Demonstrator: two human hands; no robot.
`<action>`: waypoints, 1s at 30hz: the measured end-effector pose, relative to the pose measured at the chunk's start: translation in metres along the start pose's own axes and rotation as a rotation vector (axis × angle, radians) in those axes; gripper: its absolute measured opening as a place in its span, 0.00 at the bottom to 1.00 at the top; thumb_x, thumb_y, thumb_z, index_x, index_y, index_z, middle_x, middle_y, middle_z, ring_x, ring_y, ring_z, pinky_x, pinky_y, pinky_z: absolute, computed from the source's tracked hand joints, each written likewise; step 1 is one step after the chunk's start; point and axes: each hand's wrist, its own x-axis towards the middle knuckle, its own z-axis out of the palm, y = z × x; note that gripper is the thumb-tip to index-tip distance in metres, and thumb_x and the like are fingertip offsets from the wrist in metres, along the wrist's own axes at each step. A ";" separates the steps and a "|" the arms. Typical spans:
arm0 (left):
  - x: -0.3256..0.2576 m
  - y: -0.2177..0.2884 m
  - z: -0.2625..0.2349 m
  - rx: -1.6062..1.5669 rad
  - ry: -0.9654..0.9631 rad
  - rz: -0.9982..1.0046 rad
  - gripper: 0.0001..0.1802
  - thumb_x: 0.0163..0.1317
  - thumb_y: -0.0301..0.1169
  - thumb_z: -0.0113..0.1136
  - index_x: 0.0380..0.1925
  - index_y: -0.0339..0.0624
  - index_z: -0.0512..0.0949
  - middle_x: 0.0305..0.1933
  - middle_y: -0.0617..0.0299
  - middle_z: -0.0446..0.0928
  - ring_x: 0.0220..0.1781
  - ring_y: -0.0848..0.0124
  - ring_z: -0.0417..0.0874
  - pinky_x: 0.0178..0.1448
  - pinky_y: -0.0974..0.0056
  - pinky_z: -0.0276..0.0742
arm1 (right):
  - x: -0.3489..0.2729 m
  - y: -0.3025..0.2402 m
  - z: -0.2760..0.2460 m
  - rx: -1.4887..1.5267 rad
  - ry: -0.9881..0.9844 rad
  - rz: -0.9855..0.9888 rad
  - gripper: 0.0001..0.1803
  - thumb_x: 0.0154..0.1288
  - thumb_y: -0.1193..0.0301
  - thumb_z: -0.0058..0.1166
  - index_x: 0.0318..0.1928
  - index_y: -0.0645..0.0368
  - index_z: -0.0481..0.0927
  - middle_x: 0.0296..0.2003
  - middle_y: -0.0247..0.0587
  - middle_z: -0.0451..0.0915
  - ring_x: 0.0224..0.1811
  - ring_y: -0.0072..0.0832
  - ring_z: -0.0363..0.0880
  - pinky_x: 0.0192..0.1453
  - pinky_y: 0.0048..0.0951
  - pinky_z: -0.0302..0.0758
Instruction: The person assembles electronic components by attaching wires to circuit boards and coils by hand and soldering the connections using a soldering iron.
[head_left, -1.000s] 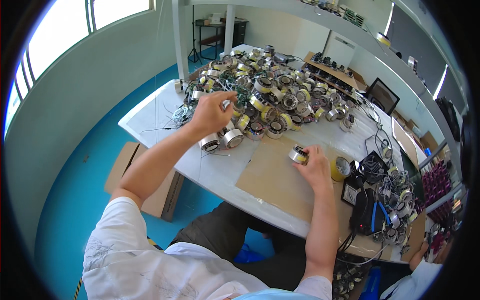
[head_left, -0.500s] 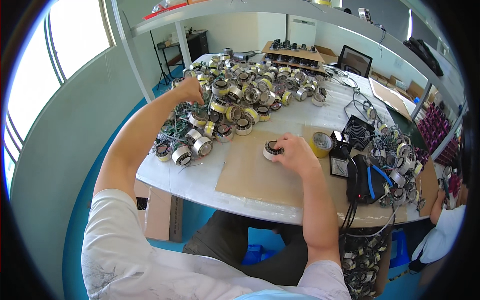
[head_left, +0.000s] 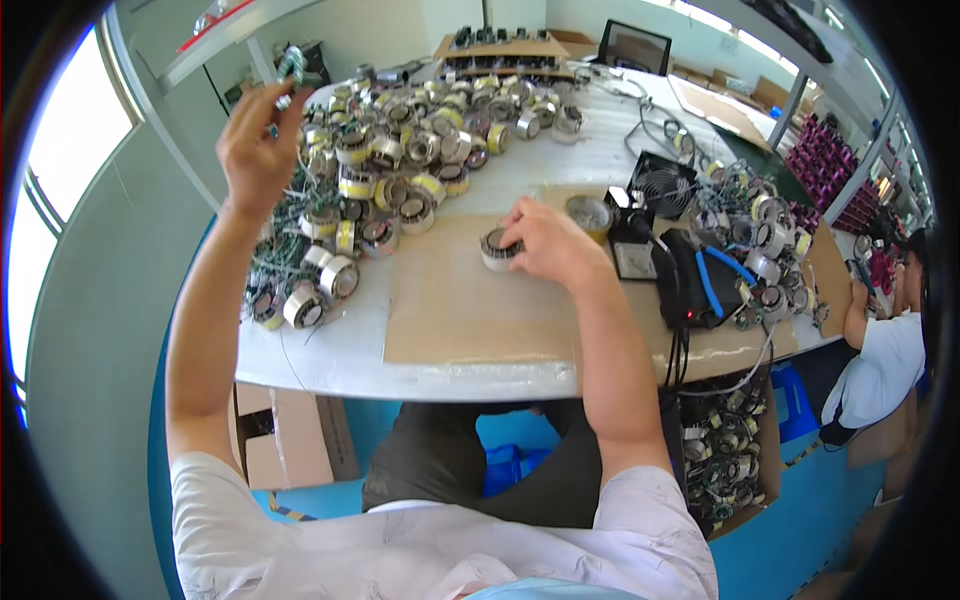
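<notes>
My left hand [head_left: 257, 150] is raised at the far left, above the edge of the pile. Pinched in its fingers is a small ring-shaped green circuit board [head_left: 292, 66]. My right hand [head_left: 553, 240] grips a round motor stator [head_left: 496, 256], a silvery ring with a dark wound core, which rests on a brown cardboard sheet [head_left: 470, 325]. Many similar stators [head_left: 423, 148] are heaped on the left half of the white table, some wrapped in yellow tape. Among them, near my left forearm, lies a tangle of green boards and wires [head_left: 287, 235].
Right of my right hand stand a yellow tape roll [head_left: 590, 215], a black fan [head_left: 662, 185], a black soldering station [head_left: 690, 285] and blue-handled pliers [head_left: 710, 285]. More wired stators [head_left: 775, 235] lie beyond. A co-worker [head_left: 885, 340] sits at the far right.
My left hand has lifted from the pile, leftward and up, with the green circuit board in its fingers. My right hand still grips the stator on the cardboard. The view has shifted.
</notes>
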 end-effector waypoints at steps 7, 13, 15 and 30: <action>-0.055 0.086 0.024 -0.640 -0.350 -0.675 0.08 0.66 0.30 0.69 0.38 0.36 0.86 0.30 0.64 0.86 0.24 0.85 0.76 0.25 0.75 0.68 | -0.010 -0.001 -0.002 0.046 -0.070 -0.065 0.17 0.47 0.74 0.73 0.41 0.57 0.89 0.48 0.44 0.80 0.54 0.39 0.77 0.59 0.37 0.76; -0.101 0.077 0.063 -1.124 -0.531 -1.163 0.16 0.71 0.40 0.64 0.31 0.38 0.82 0.26 0.62 0.83 0.16 0.83 0.69 0.20 0.75 0.62 | -0.012 -0.002 0.001 0.034 -0.099 0.047 0.17 0.44 0.82 0.73 0.39 0.60 0.89 0.44 0.42 0.79 0.45 0.33 0.81 0.50 0.31 0.80; -0.116 0.071 0.066 -1.084 -0.566 -1.223 0.16 0.70 0.41 0.64 0.31 0.39 0.81 0.24 0.63 0.81 0.16 0.83 0.68 0.18 0.76 0.59 | -0.010 0.006 -0.003 0.049 -0.112 0.045 0.17 0.44 0.82 0.73 0.39 0.61 0.89 0.44 0.43 0.79 0.45 0.34 0.81 0.49 0.32 0.80; -0.123 0.074 0.053 -1.032 -0.812 -0.933 0.11 0.67 0.27 0.66 0.47 0.39 0.87 0.32 0.68 0.81 0.26 0.85 0.71 0.27 0.76 0.63 | 0.008 -0.047 0.015 0.505 0.581 -0.157 0.19 0.61 0.71 0.69 0.52 0.65 0.83 0.41 0.42 0.83 0.31 0.19 0.81 0.24 0.17 0.75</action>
